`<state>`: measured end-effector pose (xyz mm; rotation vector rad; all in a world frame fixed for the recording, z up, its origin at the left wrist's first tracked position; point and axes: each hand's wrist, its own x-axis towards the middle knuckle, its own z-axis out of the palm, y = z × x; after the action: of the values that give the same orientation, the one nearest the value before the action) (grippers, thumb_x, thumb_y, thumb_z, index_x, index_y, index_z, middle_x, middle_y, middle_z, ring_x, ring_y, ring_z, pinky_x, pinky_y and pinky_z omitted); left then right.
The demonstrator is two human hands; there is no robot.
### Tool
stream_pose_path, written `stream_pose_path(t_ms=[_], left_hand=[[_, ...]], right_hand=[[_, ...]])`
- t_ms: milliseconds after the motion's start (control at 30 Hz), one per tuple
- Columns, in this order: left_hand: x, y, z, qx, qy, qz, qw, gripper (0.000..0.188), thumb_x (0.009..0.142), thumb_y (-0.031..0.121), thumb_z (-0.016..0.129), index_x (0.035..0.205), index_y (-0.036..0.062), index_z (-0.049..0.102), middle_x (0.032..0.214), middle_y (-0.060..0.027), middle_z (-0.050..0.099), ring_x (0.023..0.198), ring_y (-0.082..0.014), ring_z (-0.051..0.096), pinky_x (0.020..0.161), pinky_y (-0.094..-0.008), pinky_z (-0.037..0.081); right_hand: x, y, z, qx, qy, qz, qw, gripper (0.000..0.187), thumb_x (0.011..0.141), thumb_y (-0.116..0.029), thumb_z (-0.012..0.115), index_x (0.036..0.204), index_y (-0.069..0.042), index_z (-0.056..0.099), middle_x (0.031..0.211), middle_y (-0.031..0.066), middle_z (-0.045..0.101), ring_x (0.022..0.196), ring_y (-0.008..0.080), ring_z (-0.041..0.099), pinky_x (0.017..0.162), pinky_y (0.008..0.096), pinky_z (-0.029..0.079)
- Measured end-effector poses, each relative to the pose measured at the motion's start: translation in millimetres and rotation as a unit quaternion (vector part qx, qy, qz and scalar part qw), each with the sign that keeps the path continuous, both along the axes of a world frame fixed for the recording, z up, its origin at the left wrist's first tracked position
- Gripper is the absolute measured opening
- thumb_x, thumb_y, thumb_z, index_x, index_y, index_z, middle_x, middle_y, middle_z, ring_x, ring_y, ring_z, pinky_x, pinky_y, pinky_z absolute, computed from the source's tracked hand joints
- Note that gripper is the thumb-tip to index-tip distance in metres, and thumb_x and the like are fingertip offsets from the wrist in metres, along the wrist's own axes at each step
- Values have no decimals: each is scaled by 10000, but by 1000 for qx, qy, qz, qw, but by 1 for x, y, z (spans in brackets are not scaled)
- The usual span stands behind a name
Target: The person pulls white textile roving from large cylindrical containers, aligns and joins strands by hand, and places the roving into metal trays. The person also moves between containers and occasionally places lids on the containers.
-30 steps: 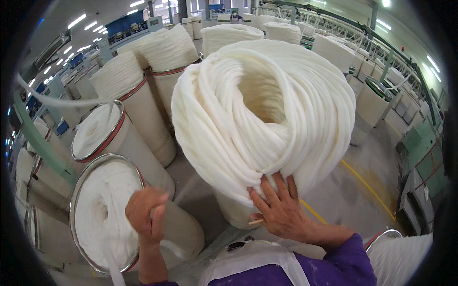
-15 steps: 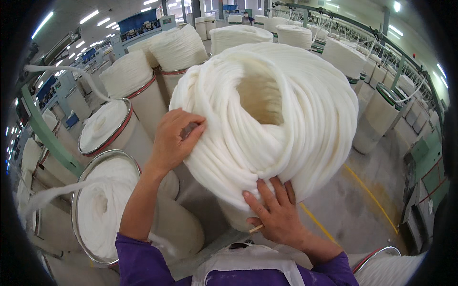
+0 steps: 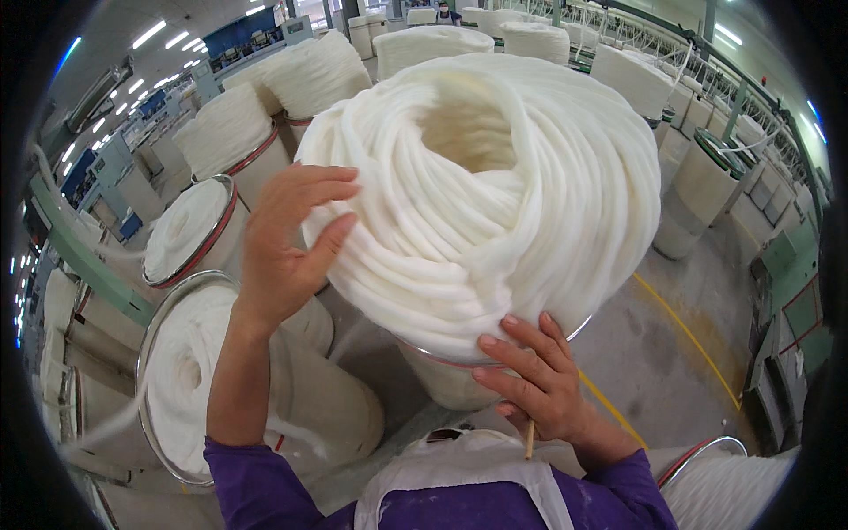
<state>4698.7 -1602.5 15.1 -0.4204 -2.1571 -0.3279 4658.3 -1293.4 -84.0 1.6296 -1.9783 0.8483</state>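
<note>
A big coil of white sliver [image 3: 583,185], wound round a deep central hole, bulges over the top of the can [image 3: 446,375] in front of me. My left hand [image 3: 296,238] is at the coil's left edge, fingers and thumb apart, with nothing in it. My right hand [image 3: 539,375] is at the near edge, its fingertips against the lowest strands by the metal rim. A thin wooden stick [image 3: 530,439] pokes down from under that palm; the grip on it is hidden.
Left of me stand sliver cans, one with a metal rim [image 3: 141,380] and a loose strand trailing from it. More full cans [image 3: 318,75] stand behind the coil. A green post [image 3: 93,252] slants at far left. Yellow lines [image 3: 689,340] mark the floor at right, beside a green machine [image 3: 791,283].
My left hand has opened and lifted off the strands, moving left. My right hand has shifted right, and its stick now points down. The coil's near edge sits higher, showing the can's rim.
</note>
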Motion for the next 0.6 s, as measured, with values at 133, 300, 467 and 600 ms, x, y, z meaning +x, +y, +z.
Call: stream_pose_path(t_ms=[133, 300, 467, 600], left_hand=[[-7, 6, 10, -32, -16, 76, 996, 376, 761, 73, 679, 1130, 56, 608, 1162, -91, 629, 1015, -287, 587, 912, -374, 437], [-18, -14, 22, 218, -189, 64, 955, 497, 750, 129, 714, 1225, 67, 577, 1107, -71, 635, 936, -233, 589, 856, -365, 451], [-26, -20, 18, 70, -167, 43, 983, 434, 783, 197, 720, 1193, 106, 612, 1120, -57, 622, 923, -181, 575, 883, -324, 435], [-54, -36, 17, 88, -150, 58, 983, 273, 833, 236, 685, 1070, 102, 669, 1112, -52, 638, 994, -187, 576, 889, -325, 436]], right_hand=[[-3, 2, 1, 5, -4, -2, 1000, 329, 911, -347, 565, 1166, -153, 637, 1320, 57, 559, 1255, 301, 483, 1111, 484, 257], [-1, 4, -1, 23, -26, -7, 999, 293, 912, -335, 565, 1121, -152, 657, 1308, 44, 567, 1244, 291, 493, 1099, 486, 280], [-3, 0, -6, 13, -32, -11, 999, 269, 927, -321, 540, 1088, -148, 669, 1280, 47, 586, 1238, 287, 499, 1100, 482, 278], [-3, -3, -8, 9, -39, -15, 999, 271, 942, -313, 508, 1053, -140, 685, 1236, 56, 617, 1237, 287, 500, 1112, 468, 254]])
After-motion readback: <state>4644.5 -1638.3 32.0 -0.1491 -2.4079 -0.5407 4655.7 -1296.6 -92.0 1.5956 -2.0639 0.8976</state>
